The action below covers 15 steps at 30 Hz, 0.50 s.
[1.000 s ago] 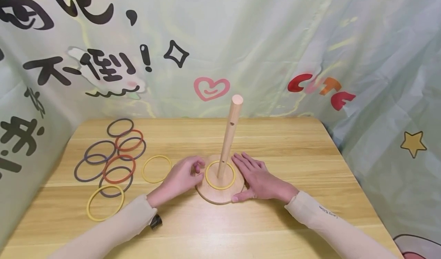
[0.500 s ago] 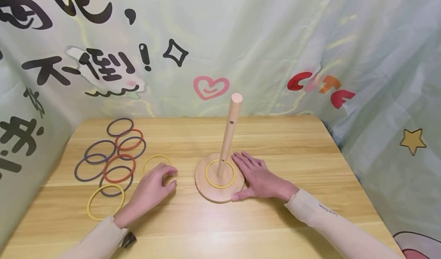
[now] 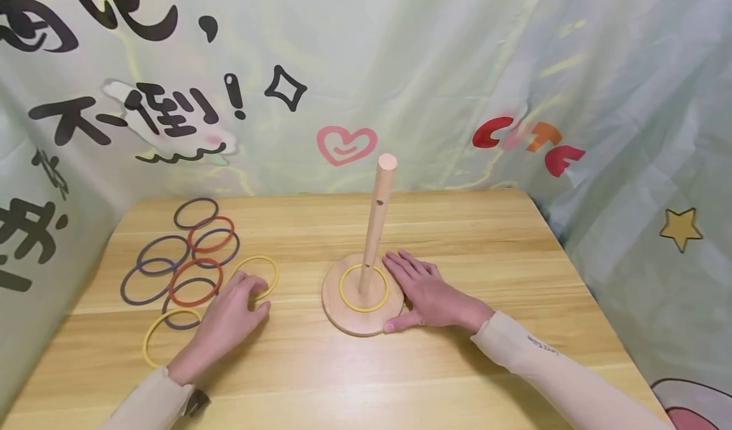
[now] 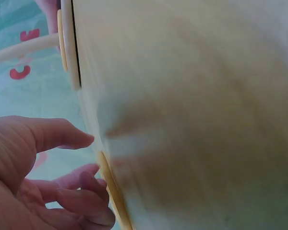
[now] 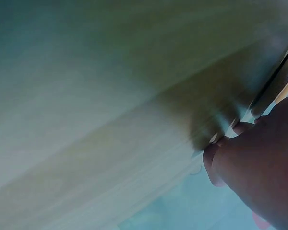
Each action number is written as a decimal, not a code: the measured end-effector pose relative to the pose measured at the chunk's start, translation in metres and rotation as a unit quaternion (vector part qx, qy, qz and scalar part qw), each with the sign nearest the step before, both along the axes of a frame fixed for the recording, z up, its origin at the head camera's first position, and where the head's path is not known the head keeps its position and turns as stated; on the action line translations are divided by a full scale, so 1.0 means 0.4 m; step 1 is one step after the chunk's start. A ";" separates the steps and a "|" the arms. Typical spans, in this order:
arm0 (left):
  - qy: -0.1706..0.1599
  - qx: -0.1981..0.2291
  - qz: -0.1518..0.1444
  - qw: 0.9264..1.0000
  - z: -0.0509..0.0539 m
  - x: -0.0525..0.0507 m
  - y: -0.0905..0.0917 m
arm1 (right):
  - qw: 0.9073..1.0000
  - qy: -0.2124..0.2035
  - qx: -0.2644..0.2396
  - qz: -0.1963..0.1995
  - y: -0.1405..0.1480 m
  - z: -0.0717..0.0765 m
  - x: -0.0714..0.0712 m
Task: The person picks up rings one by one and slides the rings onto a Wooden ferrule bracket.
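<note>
My left hand (image 3: 229, 315) hovers at a yellow ring (image 3: 277, 277) lying on the table. Thumb and bent fingers are spread apart, with the ring beneath the fingers. In the left wrist view the fingertips (image 4: 102, 182) come close to the ring's edge (image 4: 116, 196); whether they touch it, I cannot tell. To the right, an upright wooden pole (image 3: 376, 217) rises from a round wooden base (image 3: 354, 324). Another yellow ring (image 3: 365, 310) lies around the pole on that base. My right hand (image 3: 429, 295) rests against the base's right edge, fingers extended and thumb apart.
Left of the hand lie overlapping rings: several dark purple ones (image 3: 139, 303), two red ones (image 3: 190, 305) and a yellow one (image 3: 147, 347) partly behind the left wrist. A printed curtain (image 3: 434, 68) borders the wooden table (image 3: 486, 227) at the back and sides.
My left hand has moved left from beside the base to the loose yellow ring. The right hand keeps its place on the base. The ring around the pole has stayed put.
</note>
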<state>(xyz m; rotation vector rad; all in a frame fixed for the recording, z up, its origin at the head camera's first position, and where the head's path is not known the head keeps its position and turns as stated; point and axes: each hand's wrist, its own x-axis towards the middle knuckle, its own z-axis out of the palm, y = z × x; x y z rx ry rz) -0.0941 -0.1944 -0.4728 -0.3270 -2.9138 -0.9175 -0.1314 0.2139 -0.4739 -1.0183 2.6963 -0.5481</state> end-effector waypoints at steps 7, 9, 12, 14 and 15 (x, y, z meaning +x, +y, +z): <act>-0.022 -0.019 -0.013 0.999 -0.003 -0.024 -0.007 | 1.000 0.004 0.005 0.001 0.001 -0.003 -0.001; -0.024 -0.024 -0.021 0.999 -0.002 -0.029 -0.004 | 1.000 0.007 0.009 0.000 0.002 -0.003 0.000; -0.023 -0.035 -0.034 0.999 0.000 -0.031 0.004 | 1.000 0.009 0.012 0.000 0.002 -0.002 0.002; -0.016 -0.044 -0.042 0.998 0.002 -0.028 0.009 | 1.000 0.008 0.010 0.000 0.002 -0.002 0.003; -0.010 -0.048 -0.047 0.998 0.005 -0.026 0.012 | 1.000 0.008 0.010 0.000 0.002 -0.002 0.004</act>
